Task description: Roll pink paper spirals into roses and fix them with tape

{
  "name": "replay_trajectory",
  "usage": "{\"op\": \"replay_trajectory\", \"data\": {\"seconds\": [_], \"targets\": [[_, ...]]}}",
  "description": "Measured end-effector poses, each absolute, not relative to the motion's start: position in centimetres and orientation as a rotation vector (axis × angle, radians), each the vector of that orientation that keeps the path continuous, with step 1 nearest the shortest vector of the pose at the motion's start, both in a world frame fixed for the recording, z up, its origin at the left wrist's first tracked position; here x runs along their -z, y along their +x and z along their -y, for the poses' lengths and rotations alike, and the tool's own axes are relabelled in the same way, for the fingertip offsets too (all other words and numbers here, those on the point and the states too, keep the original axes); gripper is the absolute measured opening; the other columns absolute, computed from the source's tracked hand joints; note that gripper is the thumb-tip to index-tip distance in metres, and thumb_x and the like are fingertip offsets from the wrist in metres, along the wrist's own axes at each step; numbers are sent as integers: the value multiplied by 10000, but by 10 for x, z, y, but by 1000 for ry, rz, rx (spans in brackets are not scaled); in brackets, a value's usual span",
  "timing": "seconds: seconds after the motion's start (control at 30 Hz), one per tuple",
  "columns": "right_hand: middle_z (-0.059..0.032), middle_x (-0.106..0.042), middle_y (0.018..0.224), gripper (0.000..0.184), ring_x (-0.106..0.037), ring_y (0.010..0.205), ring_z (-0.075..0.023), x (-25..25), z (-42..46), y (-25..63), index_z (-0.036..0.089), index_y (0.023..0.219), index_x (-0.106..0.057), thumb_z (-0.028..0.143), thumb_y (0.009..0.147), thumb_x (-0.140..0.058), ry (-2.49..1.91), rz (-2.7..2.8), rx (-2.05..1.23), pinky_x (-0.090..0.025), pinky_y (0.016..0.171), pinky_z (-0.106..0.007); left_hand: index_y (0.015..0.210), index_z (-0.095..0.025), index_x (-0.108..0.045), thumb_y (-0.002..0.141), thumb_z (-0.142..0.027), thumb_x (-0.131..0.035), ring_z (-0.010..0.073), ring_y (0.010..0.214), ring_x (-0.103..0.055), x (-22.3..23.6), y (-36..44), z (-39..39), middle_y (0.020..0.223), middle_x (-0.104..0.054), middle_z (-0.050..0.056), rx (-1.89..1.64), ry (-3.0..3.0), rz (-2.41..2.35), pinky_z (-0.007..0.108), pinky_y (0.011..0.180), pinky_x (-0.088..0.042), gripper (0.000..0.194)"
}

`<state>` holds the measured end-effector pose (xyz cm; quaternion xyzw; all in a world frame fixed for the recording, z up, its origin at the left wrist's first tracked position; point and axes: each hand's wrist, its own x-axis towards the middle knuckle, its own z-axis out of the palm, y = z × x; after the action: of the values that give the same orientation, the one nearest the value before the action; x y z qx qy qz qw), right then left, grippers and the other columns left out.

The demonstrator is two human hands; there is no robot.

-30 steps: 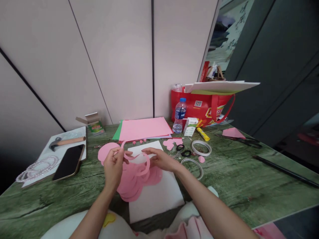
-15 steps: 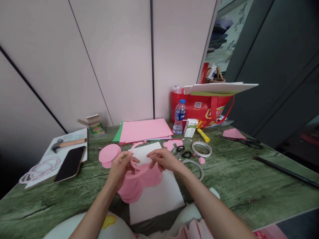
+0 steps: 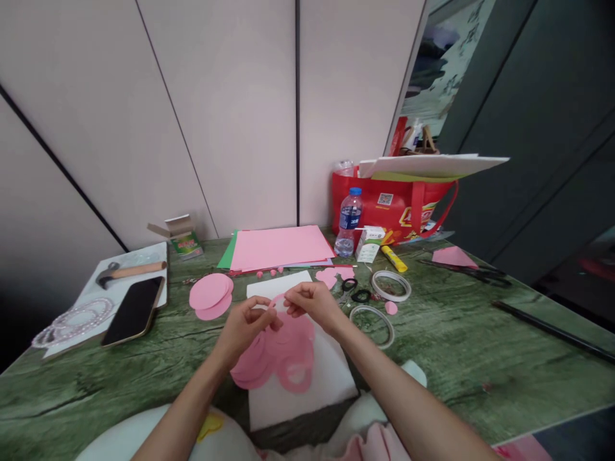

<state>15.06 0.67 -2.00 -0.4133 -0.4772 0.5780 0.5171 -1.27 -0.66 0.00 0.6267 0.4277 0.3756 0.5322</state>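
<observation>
In the head view, my left hand (image 3: pixel 250 321) and my right hand (image 3: pixel 311 303) are close together above a white board (image 3: pixel 327 381). A thin curved pink paper strip (image 3: pixel 278 298), apparently part of a ring, spans the gap between them, pinched by both hands. Just below hang or lie pink paper pieces (image 3: pixel 294 336), one a ring shape (image 3: pixel 295 379) with an open middle. Whether these join the strip is hidden by my fingers. Overlapping pink paper discs (image 3: pixel 250 366) lie under my left hand.
More pink discs (image 3: pixel 210 294) are at left, near a phone (image 3: pixel 134 310) and a hammer (image 3: pixel 129 271). Black-handled scissors (image 3: pixel 360 294), tape rolls (image 3: pixel 391 286) and a glue stick (image 3: pixel 394 258) lie right. Behind stand a bottle (image 3: pixel 348 224), a small carton (image 3: pixel 369 244) and a red bag (image 3: pixel 384 214).
My hands have drawn closer together, and my right hand now pinches the pink strip. A pink ring shape shows lower down over the white board. The view has shifted slightly.
</observation>
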Motion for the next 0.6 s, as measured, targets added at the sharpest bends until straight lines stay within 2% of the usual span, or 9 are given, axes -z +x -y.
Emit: {"op": "replay_trajectory", "data": {"seconds": [0.07, 0.17, 0.27, 0.37, 0.47, 0.6], "targets": [[-17, -624, 554, 348, -574, 474, -103, 23, -5, 145, 126, 614, -598, 463, 567, -671, -1000, 1217, -1425, -476, 479, -234, 835, -147, -567, 682, -298, -614, 150, 607, -607, 1, -13, 7, 612, -658, 33, -918, 1542, -1036, 248, 585, -453, 220], [-19, -628, 564, 351, -573, 481, -100, 26, -1, 137, 126, 616, -600, 471, 582, -659, -991, 1262, -1483, -475, 489, -231, 719, -141, -600, 668, -296, -615, 129, 502, -565, 3, -14, 5, 516, -615, 11, -991, 1555, -1122, 219, 488, -425, 164], [-47, -654, 643, 367, -588, 518, -103, 25, 2, 136, 120, 669, -625, 484, 627, -624, -960, 1205, -1561, -480, 522, -234, 619, -140, -593, 673, -296, -604, 113, 451, -533, 3, -15, 5, 484, -593, 9, -1051, 1537, -1175, 203, 439, -400, 165], [-81, -671, 758, 388, -623, 604, -122, 23, 2, 140, 118, 769, -645, 490, 679, -581, -873, 1132, -1681, -486, 579, -247, 616, -143, -582, 696, -309, -583, 109, 452, -530, 2, -15, 6, 495, -598, 11, -1060, 1508, -1206, 191, 417, -381, 184], [-83, -672, 812, 339, -633, 653, -131, 24, 2, 145, 125, 803, -653, 429, 654, -639, -799, 1109, -1765, -490, 629, -262, 633, -142, -574, 707, -312, -575, 105, 456, -526, 1, -15, 7, 488, -591, 4, -1037, 1480, -1226, 179, 398, -355, 186], [-61, -674, 782, 300, -627, 645, -126, 27, 3, 145, 136, 797, -666, 353, 593, -707, -799, 1101, -1731, -488, 641, -271, 647, -141, -573, 701, -307, -585, 100, 468, -524, 3, -14, 7, 499, -592, -4, -1033, 1475, -1207, 172, 400, -336, 175]]}}
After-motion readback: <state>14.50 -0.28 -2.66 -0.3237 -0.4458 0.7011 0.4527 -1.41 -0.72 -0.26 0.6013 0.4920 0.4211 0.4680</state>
